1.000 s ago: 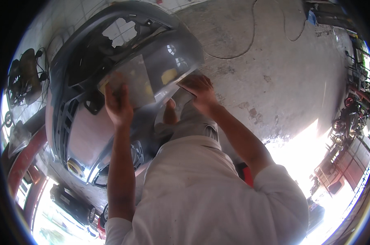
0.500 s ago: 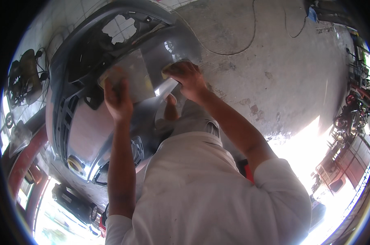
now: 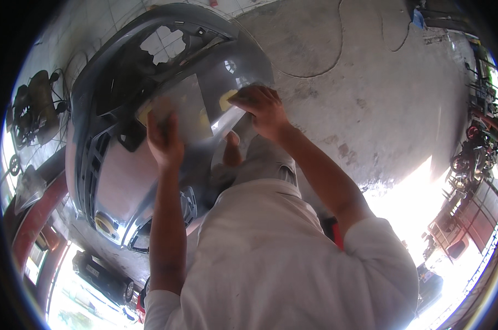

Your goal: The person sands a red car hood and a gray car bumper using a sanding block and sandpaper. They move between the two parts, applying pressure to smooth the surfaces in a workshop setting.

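A dark grey car bumper (image 3: pixel 249 58) lies in front of me, with a paler squared-off grey area (image 3: pixel 186 99) marked by yellowish spots. Over the left side of that area is my left hand (image 3: pixel 165 140). Motion smears its fingers, so I cannot tell whether they hold anything. At the bumper's right edge, the bent fingers of my right hand (image 3: pixel 266 113) are drawn together beside a yellow patch (image 3: pixel 227 100). Whatever may lie under those fingertips is hidden.
A ring like a tape roll (image 3: pixel 105 225) sits at the bumper's lower left. Along the concrete floor curves a thin cable (image 3: pixel 315 75). A red post (image 3: pixel 45 212) and a dark motorbike-like object (image 3: pixel 37 110) stand left; a dark car (image 3: pixel 98 275) is lower left. My bare foot (image 3: pixel 232 144) is beside the bumper.
My right hand has shifted slightly right, uncovering more of the yellow patch. The left hand stays over the pale area, its fingers blurred in both frames. The whole view has shifted a little.
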